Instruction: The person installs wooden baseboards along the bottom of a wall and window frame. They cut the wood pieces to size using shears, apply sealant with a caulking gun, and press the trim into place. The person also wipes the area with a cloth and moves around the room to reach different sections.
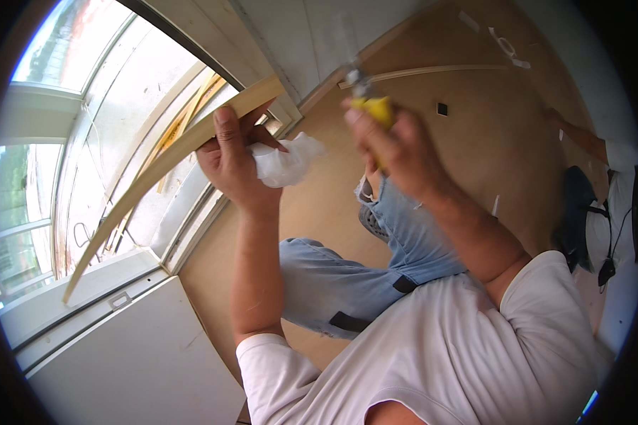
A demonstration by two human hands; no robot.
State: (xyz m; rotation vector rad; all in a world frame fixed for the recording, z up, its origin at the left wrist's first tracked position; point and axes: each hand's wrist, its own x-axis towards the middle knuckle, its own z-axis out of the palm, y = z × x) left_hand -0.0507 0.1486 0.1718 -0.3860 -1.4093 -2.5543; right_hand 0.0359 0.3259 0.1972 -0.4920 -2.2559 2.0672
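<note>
My left hand (pixel 237 170) is closed around a long, thin, pale wooden strip (pixel 259 96), with the thumb pressed on its face. The strip slants from the door frame's corner down to the lower left. A crumpled white wad (pixel 290 163), thin plastic or tissue, is also held in this hand, against the fingers. To the right and raised, my right hand (pixel 407 152) is wrapped around a yellow-handled tool (pixel 377 110). Its metal part points up and is smeared by motion, so its kind cannot be made out. Tool and strip are apart.
A white door panel (pixel 135 361) stands at the lower left, beside the doorway sill. Yellowish strips (pixel 184 117) lie beyond the opening. On the brown floor are a long trim piece (pixel 432 71) and a small black square (pixel 442 110). Another person's arm (pixel 581 134) reaches in at the right.
</note>
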